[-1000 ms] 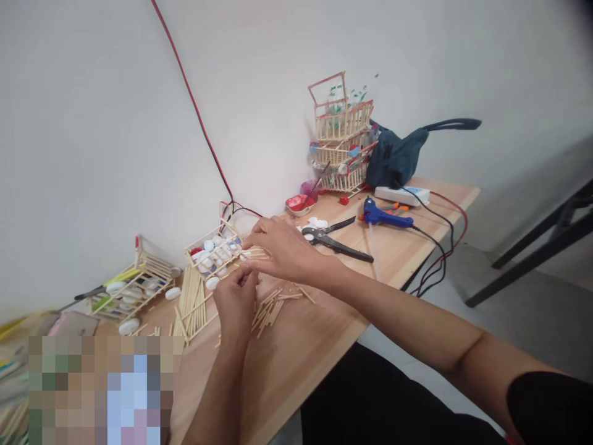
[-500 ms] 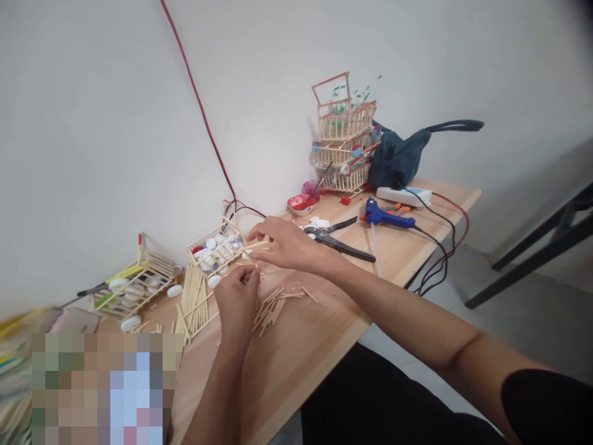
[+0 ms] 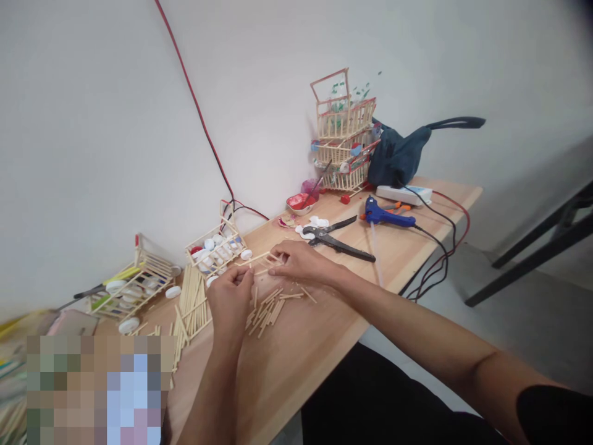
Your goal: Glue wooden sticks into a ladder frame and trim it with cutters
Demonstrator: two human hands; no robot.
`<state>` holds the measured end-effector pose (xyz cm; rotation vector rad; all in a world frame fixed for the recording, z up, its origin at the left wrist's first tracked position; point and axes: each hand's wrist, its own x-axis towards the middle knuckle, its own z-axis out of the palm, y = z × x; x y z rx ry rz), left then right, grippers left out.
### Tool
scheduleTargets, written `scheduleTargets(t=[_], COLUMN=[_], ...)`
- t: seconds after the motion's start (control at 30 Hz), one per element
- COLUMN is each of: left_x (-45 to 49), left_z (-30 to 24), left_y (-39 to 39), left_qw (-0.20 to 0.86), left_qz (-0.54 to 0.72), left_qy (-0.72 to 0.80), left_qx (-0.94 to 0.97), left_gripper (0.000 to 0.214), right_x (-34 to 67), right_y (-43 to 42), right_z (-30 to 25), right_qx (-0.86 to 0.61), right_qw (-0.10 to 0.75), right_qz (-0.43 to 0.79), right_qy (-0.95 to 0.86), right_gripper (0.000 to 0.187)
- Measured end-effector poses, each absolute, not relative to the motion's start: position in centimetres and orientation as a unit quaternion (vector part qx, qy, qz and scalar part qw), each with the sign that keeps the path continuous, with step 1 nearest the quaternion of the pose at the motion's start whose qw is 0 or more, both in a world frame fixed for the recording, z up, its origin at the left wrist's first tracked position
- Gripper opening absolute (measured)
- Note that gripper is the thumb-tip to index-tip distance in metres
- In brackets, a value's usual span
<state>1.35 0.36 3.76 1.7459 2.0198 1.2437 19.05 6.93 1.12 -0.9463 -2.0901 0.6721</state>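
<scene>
A small frame of pale wooden sticks [image 3: 263,263] is held low over the wooden table. My right hand [image 3: 299,262] pinches its right end between thumb and fingers. At the frame's left end, the fingers of my left hand [image 3: 230,296] are pinched together on it; whether they also hold a loose stick is too small to tell. Just below the hands lies a scatter of short cut sticks [image 3: 270,311]. A bundle of longer sticks [image 3: 192,303] rests left of my left hand. Behind the hands stands a stick cart [image 3: 217,247] with bottle caps in it.
Another stick cart [image 3: 134,287] stands at the left. Black cutters [image 3: 336,241], a blue glue gun [image 3: 389,216] and a white power strip [image 3: 404,195] lie to the right. Stacked stick baskets [image 3: 345,148], a red paint bowl [image 3: 301,203] and a dark bag [image 3: 398,157] are behind.
My right hand has come down and toward me from beside the cart, its fingers closing on the stick frame. My left hand stays pinched and has shifted slightly left.
</scene>
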Motion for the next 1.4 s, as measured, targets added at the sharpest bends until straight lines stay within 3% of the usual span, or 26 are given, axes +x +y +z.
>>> scheduleTargets(t=[0.13,0.27,0.37,0.63,0.8,1.4], left_x=[1.3,1.5,1.7,1.8,2.1,1.8], left_z=[3.6,3.6,3.5,2.5,2.4,3.0], left_y=[0.4,0.3,0.3,0.6,0.6,0.5], left_qw=[0.089,0.081,0.082,0.159,0.187,0.189], left_qz=[0.408,0.395,0.394,0.419,0.402,0.327], left_qy=[0.685,0.682,0.677,0.664,0.679,0.69], left_qx=[0.597,0.61,0.616,0.598,0.585,0.618], left_gripper=[0.023,0.025,0.025,0.027,0.026,0.029], right_x=[18.9,18.5,18.3,18.2,18.0,17.7], right_y=[6.1,5.7,5.8,6.0,5.8,6.0], right_z=[2.1,2.7,2.4,1.8,1.6,0.7], right_qx=[-0.314,-0.292,-0.304,-0.363,-0.385,-0.424], right_qw=[0.421,0.448,0.449,0.44,0.414,0.386], right_qz=[0.213,0.171,0.164,0.233,0.31,0.323], right_qy=[-0.824,-0.827,-0.824,-0.787,-0.764,-0.753], right_gripper=[0.043,0.026,0.027,0.03,0.018,0.02])
